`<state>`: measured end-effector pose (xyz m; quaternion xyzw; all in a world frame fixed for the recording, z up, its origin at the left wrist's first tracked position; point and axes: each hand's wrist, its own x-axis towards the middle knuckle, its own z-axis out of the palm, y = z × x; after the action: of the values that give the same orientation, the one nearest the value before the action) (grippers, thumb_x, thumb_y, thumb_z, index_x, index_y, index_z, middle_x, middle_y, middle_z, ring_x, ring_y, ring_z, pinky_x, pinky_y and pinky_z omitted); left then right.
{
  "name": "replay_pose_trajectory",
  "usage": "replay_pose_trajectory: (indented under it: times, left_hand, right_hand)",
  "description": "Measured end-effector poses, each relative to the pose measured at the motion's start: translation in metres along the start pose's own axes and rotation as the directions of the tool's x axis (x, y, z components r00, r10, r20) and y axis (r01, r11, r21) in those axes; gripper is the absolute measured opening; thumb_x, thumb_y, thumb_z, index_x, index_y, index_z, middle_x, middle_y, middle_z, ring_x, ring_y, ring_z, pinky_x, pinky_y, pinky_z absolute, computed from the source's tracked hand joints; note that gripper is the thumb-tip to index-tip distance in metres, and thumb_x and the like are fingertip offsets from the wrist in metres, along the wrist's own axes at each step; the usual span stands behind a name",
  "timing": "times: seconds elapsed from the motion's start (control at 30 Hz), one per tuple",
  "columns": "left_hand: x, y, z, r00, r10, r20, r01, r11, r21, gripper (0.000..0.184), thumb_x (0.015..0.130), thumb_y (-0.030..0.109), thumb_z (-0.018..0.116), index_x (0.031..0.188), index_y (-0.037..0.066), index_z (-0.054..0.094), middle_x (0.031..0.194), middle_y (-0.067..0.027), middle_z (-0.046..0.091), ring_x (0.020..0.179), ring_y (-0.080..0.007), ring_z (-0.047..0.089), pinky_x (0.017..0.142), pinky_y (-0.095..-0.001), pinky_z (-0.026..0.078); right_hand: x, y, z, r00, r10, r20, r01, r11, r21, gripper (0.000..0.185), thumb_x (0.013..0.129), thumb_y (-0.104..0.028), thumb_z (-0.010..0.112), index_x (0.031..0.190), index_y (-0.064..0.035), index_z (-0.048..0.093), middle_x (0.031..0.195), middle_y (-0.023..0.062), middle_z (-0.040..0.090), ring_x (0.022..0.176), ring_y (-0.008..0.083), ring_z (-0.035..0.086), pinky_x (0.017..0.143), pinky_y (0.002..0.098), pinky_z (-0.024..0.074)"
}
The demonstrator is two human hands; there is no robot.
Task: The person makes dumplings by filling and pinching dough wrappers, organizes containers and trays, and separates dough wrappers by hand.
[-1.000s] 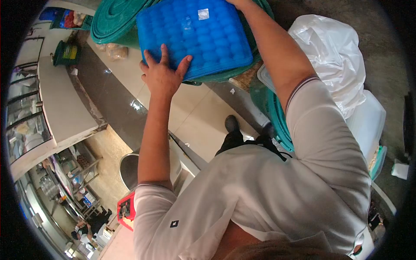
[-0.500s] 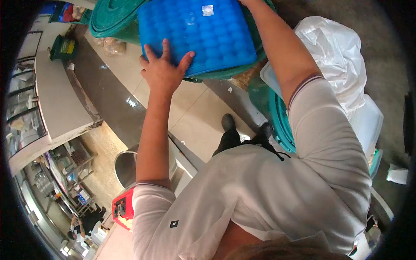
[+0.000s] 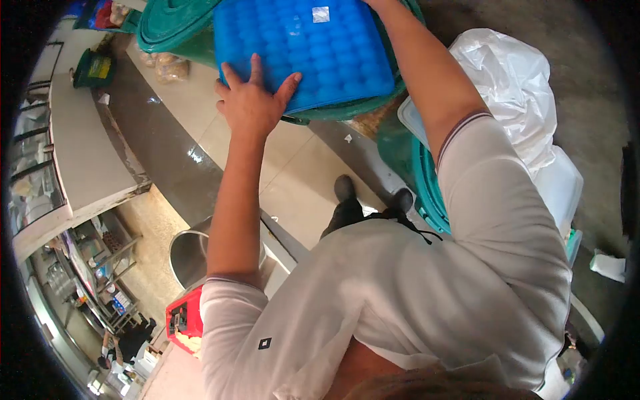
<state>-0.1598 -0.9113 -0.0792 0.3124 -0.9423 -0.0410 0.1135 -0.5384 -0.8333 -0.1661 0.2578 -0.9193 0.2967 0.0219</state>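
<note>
Pale tiled floor (image 3: 293, 163), dark glossy strip (image 3: 160, 127), metal shelving (image 3: 122, 252) beyond

The blue cushion (image 3: 307, 57) looks like dimpled cloth.

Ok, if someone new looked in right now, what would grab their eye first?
Most likely the bright blue cushion at the top of the view, with the left hand spread over its lower-left corner. After that, probably the shiny white plastic bag at upper right, then the red container at lower left.
</note>
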Motion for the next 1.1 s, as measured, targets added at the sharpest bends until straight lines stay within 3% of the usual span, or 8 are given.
replay_pose_trajectory:
  times: [0.17,0.23,0.43,0.57,0.67,0.73,1.0,1.1]
  left_hand:
    - [-0.001,-0.003,0.006,0.999,0.026,-0.020,-0.025,0.998,0.057,0.090,0.071,0.079,0.054,0.137,0.019,0.049,0.145,-0.0289,0.029,0.125,-0.0519,0.034,0.092,-0.0595,0.038]
    - [0.001,-0.002,0.003,1.000,0.004,-0.010,-0.003,1.000,0.028,0.090,0.070,0.079,0.055,0.137,0.019,0.051,0.145,-0.0293,0.029,0.127,-0.0515,0.033,0.096,-0.0603,0.036]
    - [0.001,-0.001,0.001,1.000,-0.008,-0.021,0.008,1.000,-0.011,0.091,0.069,0.081,0.054,0.136,0.019,0.052,0.145,-0.0292,0.030,0.127,-0.0512,0.034,0.099,-0.0615,0.033]
    - [-0.002,-0.004,0.005,1.000,0.000,0.008,-0.001,1.000,0.027,0.092,0.070,0.081,0.052,0.138,0.021,0.048,0.146,-0.0279,0.028,0.127,-0.0510,0.032,0.095,-0.0579,0.037]
    - [-0.001,-0.002,0.004,1.000,-0.004,0.002,0.003,0.998,0.058,0.092,0.069,0.081,0.052,0.138,0.020,0.049,0.146,-0.0279,0.027,0.127,-0.0501,0.032,0.095,-0.0564,0.037]
    - [-0.001,-0.001,0.003,1.000,-0.005,0.010,0.005,0.999,0.043,0.093,0.069,0.081,0.052,0.138,0.019,0.049,0.146,-0.0281,0.028,0.127,-0.0501,0.032,0.095,-0.0562,0.037]
    - [-0.003,-0.030,0.022,0.990,0.118,-0.075,-0.121,0.992,-0.028,0.090,0.073,0.083,0.045,0.138,0.021,0.050,0.145,-0.0312,0.031,0.127,-0.0526,0.036,0.099,-0.0584,0.036]
    - [-0.009,-0.018,0.021,0.988,0.101,-0.115,-0.090,0.991,0.094,0.087,0.076,0.080,0.044,0.139,0.020,0.049,0.146,-0.0298,0.029,0.125,-0.0499,0.037,0.096,-0.0557,0.038]
  right_hand:
    - [-0.059,-0.029,-0.045,0.999,0.049,0.011,-0.050,0.994,0.099,0.056,0.097,-0.040,0.040,0.117,0.0087,0.057,0.126,0.0322,0.051,0.118,0.0432,0.051,0.102,0.0474,0.0385]
    - [-0.081,-0.033,-0.049,0.974,0.164,0.156,-0.156,0.986,-0.063,0.053,0.097,-0.040,0.040,0.115,0.0065,0.059,0.118,0.0303,0.057,0.109,0.0455,0.055,0.096,0.0491,0.0433]
    - [-0.180,-0.060,-0.078,0.973,0.225,0.047,-0.218,0.968,-0.127,0.057,0.098,-0.044,0.032,0.107,0.0050,0.061,0.111,0.0277,0.061,0.103,0.0430,0.059,0.093,0.0488,0.0450]
    - [-0.179,-0.044,-0.068,0.991,0.113,0.068,-0.103,0.987,-0.125,0.061,0.097,-0.048,0.034,0.110,0.0059,0.058,0.112,0.0286,0.061,0.105,0.0435,0.058,0.093,0.0490,0.0451]
    - [-0.181,-0.049,-0.068,0.986,0.166,0.032,-0.161,0.978,-0.130,0.049,0.097,-0.039,0.041,0.102,0.0052,0.063,0.104,0.0293,0.063,0.097,0.0466,0.060,0.088,0.0506,0.0470]
    - [-0.189,-0.072,-0.091,0.968,0.249,0.023,-0.249,0.967,0.053,0.049,0.097,-0.037,0.040,0.088,0.0038,0.065,0.093,0.0288,0.064,0.090,0.0455,0.061,0.084,0.0506,0.0481]
    - [-0.182,-0.050,-0.066,0.988,0.147,-0.053,-0.151,0.985,-0.082,0.046,0.096,-0.035,0.041,0.085,0.0020,0.067,0.090,0.0278,0.065,0.089,0.0441,0.062,0.083,0.0485,0.0493]
    - [-0.182,-0.050,-0.065,0.987,0.138,-0.087,-0.143,0.987,-0.065,0.045,0.095,-0.034,0.041,0.084,0.0014,0.067,0.089,0.0272,0.065,0.087,0.0433,0.063,0.082,0.0484,0.0497]
